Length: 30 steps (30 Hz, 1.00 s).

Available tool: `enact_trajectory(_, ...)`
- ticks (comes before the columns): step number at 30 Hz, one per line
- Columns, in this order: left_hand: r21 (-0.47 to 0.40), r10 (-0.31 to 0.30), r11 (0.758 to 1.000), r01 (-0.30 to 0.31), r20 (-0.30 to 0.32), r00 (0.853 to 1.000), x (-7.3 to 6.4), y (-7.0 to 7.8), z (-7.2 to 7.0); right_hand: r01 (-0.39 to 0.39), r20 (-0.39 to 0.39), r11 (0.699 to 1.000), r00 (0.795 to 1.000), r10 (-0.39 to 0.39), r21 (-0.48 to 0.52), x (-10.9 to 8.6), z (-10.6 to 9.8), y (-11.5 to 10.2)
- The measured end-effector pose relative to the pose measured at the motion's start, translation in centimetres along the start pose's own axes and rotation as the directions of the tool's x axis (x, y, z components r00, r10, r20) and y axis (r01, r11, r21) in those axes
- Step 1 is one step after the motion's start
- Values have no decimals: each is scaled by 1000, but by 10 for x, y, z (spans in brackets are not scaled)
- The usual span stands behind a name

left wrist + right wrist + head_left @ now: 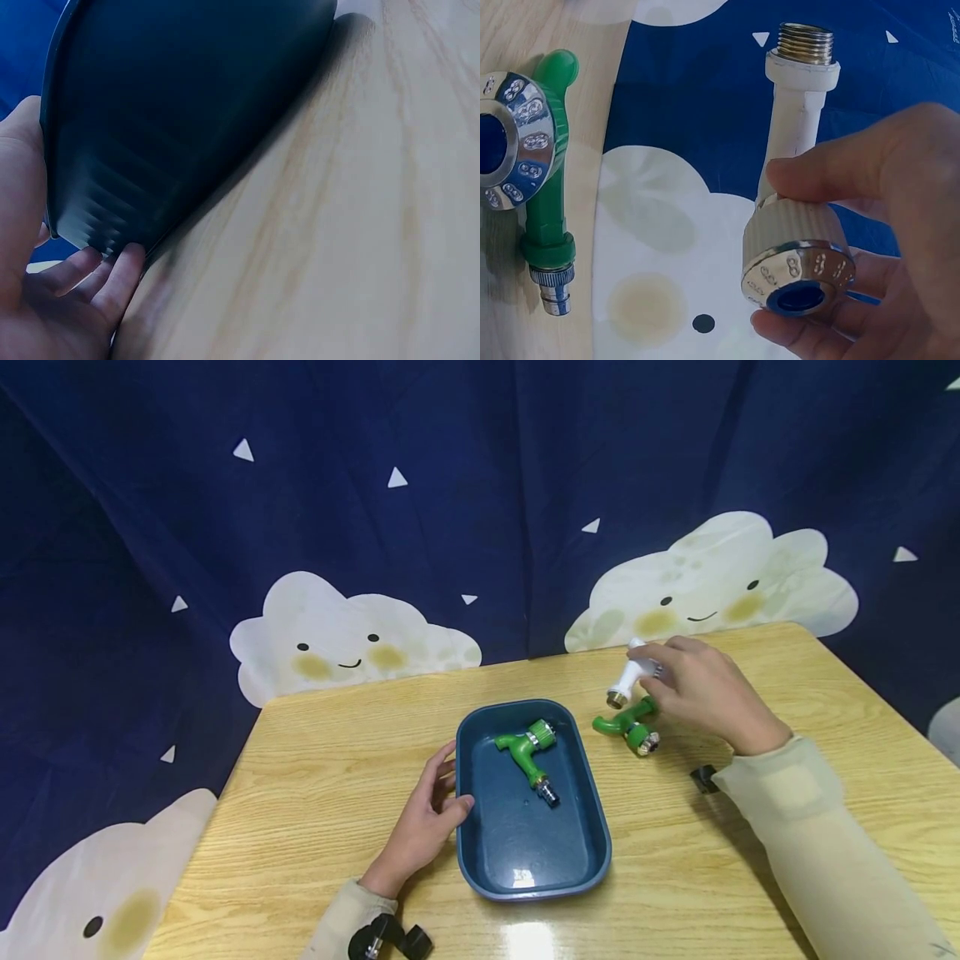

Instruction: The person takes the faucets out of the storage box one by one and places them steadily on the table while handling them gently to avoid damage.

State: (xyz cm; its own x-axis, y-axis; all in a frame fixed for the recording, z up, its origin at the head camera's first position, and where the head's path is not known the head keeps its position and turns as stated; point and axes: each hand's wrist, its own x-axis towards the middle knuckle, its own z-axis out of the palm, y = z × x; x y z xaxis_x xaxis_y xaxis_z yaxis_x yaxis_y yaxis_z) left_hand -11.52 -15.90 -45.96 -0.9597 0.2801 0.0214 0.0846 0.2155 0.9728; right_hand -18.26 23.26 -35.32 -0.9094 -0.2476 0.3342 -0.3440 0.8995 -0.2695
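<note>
My right hand [705,689] holds a white faucet [632,678] above the table, thumb and fingers around its body. In the right wrist view the faucet's brass threaded end [805,43] points up, its ribbed knob [799,240] down. Beneath that hand, a green faucet [628,727] lies on the table. A second green faucet [527,756] rests inside the dark blue tray [603,839]. My left hand [423,822] grips the tray's left side, thumb at the rim and fingertips [124,262] against the outer wall.
The wooden table [337,777] bears the tray near its middle. Behind it hangs a dark blue curtain [450,527] with white clouds and small triangles. Black wrist straps with camera parts [390,935] sit on both sleeves.
</note>
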Motion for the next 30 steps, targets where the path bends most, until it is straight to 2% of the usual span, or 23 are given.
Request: enact_trajectory(30, 5, -10, 1000, 10, -13, 1000, -1, 2, 1, -43, 33, 999, 999, 43, 19, 1, 5, 20)
